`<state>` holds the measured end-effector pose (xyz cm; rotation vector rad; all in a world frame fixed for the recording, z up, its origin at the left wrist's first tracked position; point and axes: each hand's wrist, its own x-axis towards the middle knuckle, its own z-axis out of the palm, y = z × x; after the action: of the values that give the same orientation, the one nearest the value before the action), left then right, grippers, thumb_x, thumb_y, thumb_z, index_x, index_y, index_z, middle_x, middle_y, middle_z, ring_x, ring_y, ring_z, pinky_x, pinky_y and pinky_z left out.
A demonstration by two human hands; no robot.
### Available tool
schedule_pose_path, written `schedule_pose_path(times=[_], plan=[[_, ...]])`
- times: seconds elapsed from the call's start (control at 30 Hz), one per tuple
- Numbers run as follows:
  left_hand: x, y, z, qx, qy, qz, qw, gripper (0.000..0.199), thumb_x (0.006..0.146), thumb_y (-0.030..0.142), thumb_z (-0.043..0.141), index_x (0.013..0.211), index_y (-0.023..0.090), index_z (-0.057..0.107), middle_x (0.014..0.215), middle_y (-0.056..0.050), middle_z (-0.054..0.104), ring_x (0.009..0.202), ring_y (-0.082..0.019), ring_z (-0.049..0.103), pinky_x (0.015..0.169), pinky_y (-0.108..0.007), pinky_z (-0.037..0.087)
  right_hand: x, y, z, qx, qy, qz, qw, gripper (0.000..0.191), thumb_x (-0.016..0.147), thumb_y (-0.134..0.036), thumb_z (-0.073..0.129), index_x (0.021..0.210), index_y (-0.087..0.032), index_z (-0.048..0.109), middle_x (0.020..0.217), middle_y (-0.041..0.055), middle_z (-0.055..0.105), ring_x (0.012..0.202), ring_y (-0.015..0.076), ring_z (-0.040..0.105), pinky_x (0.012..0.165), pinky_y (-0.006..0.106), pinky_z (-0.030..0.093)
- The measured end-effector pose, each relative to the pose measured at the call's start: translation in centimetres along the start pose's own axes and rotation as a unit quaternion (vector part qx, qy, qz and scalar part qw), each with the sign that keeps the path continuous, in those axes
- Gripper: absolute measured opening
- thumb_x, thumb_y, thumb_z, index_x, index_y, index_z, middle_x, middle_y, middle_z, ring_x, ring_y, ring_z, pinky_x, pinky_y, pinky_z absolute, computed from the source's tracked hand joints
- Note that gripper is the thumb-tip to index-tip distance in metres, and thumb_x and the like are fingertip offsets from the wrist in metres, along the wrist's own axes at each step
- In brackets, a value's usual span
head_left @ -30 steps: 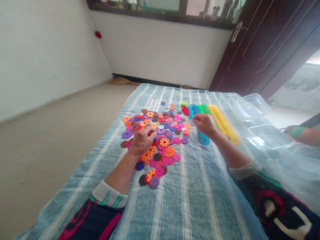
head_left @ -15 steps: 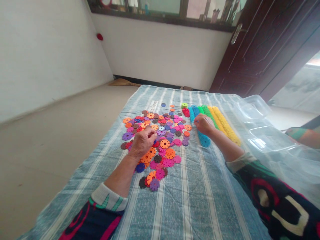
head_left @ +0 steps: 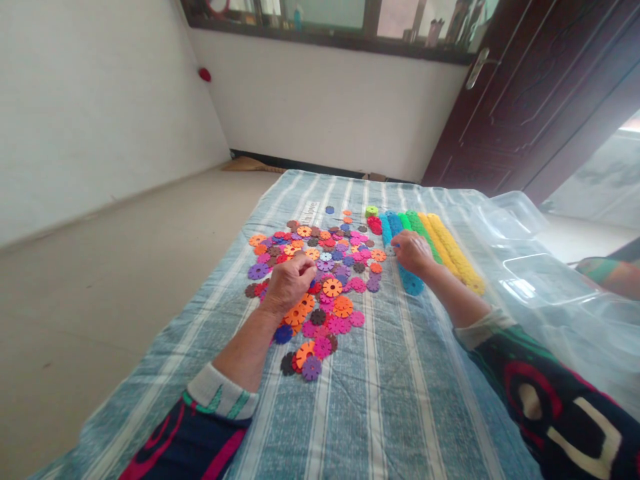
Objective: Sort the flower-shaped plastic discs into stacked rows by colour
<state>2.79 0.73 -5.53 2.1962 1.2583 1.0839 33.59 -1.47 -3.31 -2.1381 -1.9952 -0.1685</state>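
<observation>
My widest free room is the bare cloth between my two forearms, from the near edge of the table [head_left: 345, 433] up to the scattered discs [head_left: 332, 287]. Another bare strip follows the left edge, outside my left forearm and the discs, up to the far left corner. My left hand [head_left: 290, 283] blocks the way across the middle of the discs. Between them and the coloured rows [head_left: 423, 232] the lane is narrow, and my right hand [head_left: 413, 252] crowds it. Clear containers [head_left: 545, 277] crowd the right edge, leaving a slim strip beside the outer yellow row [head_left: 455, 253]. A thin band borders the far edge.
</observation>
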Motion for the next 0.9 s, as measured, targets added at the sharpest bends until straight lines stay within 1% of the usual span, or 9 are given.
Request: schedule_pose_path(times=[0.1, 0.17, 0.33, 0.4, 0.47, 0.53, 0.7, 0.8, 0.9], plan=[[0.0, 0.1, -0.1, 0.000, 0.009, -0.007, 1.000, 0.017, 0.077, 0.029, 0.055, 0.074, 0.017, 0.066, 0.067, -0.001, 0.069, 0.060, -0.014, 0.061, 0.060, -0.023, 0.046, -0.4, -0.4, 0.2, 0.007, 0.013, -0.012, 1.000, 0.023, 0.087, -0.015, 0.052, 0.098, -0.018, 0.072, 0.108, 0.0110, 0.068, 0.102, 0.0252, 0.058, 0.085, 0.032, 0.040], [0.1, 0.2, -0.4, -0.003, 0.033, -0.017, 0.999, 0.018, 0.077, 0.031, 0.055, 0.072, 0.017, 0.066, 0.066, -0.001, 0.069, 0.061, -0.014, 0.062, 0.061, -0.023, 0.047, -0.9, -1.1, 0.3, 0.020, 0.027, -0.028, 0.999, 0.021, 0.088, -0.017, 0.053, 0.096, -0.017, 0.072, 0.106, 0.0107, 0.068, 0.100, 0.0243, 0.059, 0.083, 0.032, 0.039], [0.5, -0.6, -1.4, -0.037, 0.120, -0.078, 0.989, 0.019, 0.077, 0.032, 0.054, 0.077, 0.018, 0.066, 0.066, -0.001, 0.070, 0.064, -0.015, 0.066, 0.063, -0.022, 0.050, -3.0, -4.2, 0.7, 0.081, 0.059, -0.109, 0.989, 0.020, 0.088, -0.015, 0.052, 0.084, -0.018, 0.071, 0.092, 0.0084, 0.068, 0.089, 0.0207, 0.058, 0.078, 0.029, 0.037], [0.6, -1.0, -1.6, -0.046, 0.138, -0.099, 0.984, 0.018, 0.076, 0.032, 0.055, 0.077, 0.018, 0.066, 0.066, -0.001, 0.071, 0.065, -0.016, 0.068, 0.063, -0.023, 0.051, -3.9, -5.4, 0.9, 0.104, 0.067, -0.140, 0.982, 0.020, 0.089, -0.015, 0.051, 0.081, -0.018, 0.070, 0.089, 0.0075, 0.067, 0.087, 0.0194, 0.057, 0.076, 0.029, 0.037], [0.6, -1.2, -1.7, -0.050, 0.139, -0.108, 0.983, 0.017, 0.075, 0.031, 0.055, 0.076, 0.018, 0.066, 0.066, -0.001, 0.071, 0.064, -0.016, 0.068, 0.063, -0.023, 0.052, -4.6, -6.1, 1.1, 0.118, 0.071, -0.147, 0.980, 0.021, 0.090, -0.016, 0.051, 0.080, -0.018, 0.069, 0.088, 0.0070, 0.066, 0.086, 0.0188, 0.057, 0.076, 0.028, 0.036], [0.6, -1.1, -1.6, -0.049, 0.137, -0.110, 0.983, 0.015, 0.075, 0.030, 0.056, 0.074, 0.018, 0.066, 0.066, -0.001, 0.071, 0.064, -0.016, 0.069, 0.063, -0.023, 0.052, -5.1, -6.3, 1.3, 0.118, 0.069, -0.127, 0.982, 0.021, 0.089, -0.015, 0.051, 0.078, -0.018, 0.069, 0.086, 0.0068, 0.065, 0.086, 0.0189, 0.057, 0.074, 0.027, 0.036], [0.6, -0.6, -1.8, -0.036, 0.162, -0.115, 0.980, 0.014, 0.075, 0.027, 0.055, 0.074, 0.018, 0.066, 0.068, -0.001, 0.072, 0.065, -0.015, 0.069, 0.066, -0.023, 0.053, -5.3, -5.7, 1.6, 0.104, 0.059, -0.027, 0.992, 0.020, 0.090, -0.017, 0.052, 0.081, -0.018, 0.070, 0.091, 0.0075, 0.067, 0.090, 0.0200, 0.057, 0.076, 0.028, 0.036], [0.7, -1.0, -1.8, -0.043, 0.177, -0.127, 0.975, 0.014, 0.074, 0.027, 0.055, 0.074, 0.018, 0.065, 0.066, -0.001, 0.072, 0.063, -0.015, 0.069, 0.064, -0.023, 0.053, -5.2, -5.8, 1.4, 0.082, 0.046, 0.017, 0.995, 0.022, 0.092, -0.022, 0.051, 0.086, -0.018, 0.072, 0.096, 0.0088, 0.068, 0.093, 0.0215, 0.057, 0.077, 0.030, 0.036], [0.9, -1.5, -1.8, -0.048, 0.194, -0.141, 0.970, 0.016, 0.073, 0.029, 0.055, 0.074, 0.018, 0.066, 0.065, -0.001, 0.071, 0.062, -0.015, 0.068, 0.063, -0.023, 0.053, -5.0, -6.1, 1.1, 0.062, 0.031, 0.039, 0.997, 0.022, 0.092, -0.025, 0.051, 0.091, -0.019, 0.072, 0.102, 0.0092, 0.067, 0.097, 0.0227, 0.055, 0.080, 0.031, 0.035]])
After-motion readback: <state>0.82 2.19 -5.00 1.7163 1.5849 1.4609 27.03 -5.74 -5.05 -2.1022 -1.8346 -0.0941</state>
